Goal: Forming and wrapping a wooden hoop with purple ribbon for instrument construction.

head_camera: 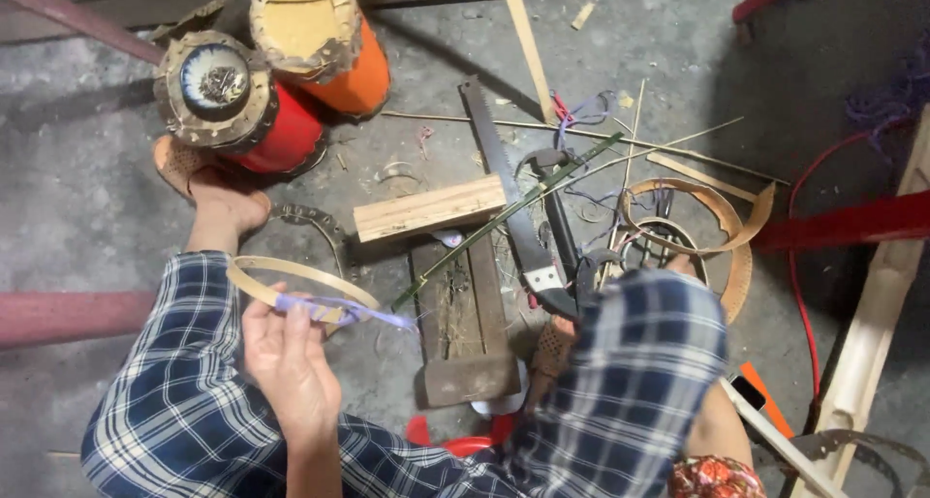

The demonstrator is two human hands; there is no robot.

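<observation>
While seated over a concrete floor (97, 207), plaid trousers in shot, we see the left hand (286, 348) closed on a thin bamboo hoop (291, 270), fingers pinching a purple strip (339, 311) against the hoop's near edge. Right hand is not in view; only a bare forearm shows at lower right, so we can't tell its state. Progress, by our read: early. Purple covers just a short stretch of the hoop next to the fingers, w/ a loose tail trailing toward the right; the rest of the ring looks bare. The hoop sits directly above and ahead of the hand, its lower arc touching the fingertips, the far arc near a sandalled foot (228, 202). Nearby: a wooden block (429, 208) across a dark plank (465, 324), a saw (509, 198) beside it, a green bamboo sliver (504, 217) lying over both, wider bamboo rings (722, 217) at right, a red cylinder (281, 130) and an orange cylinder (358, 72) at top left.
</observation>
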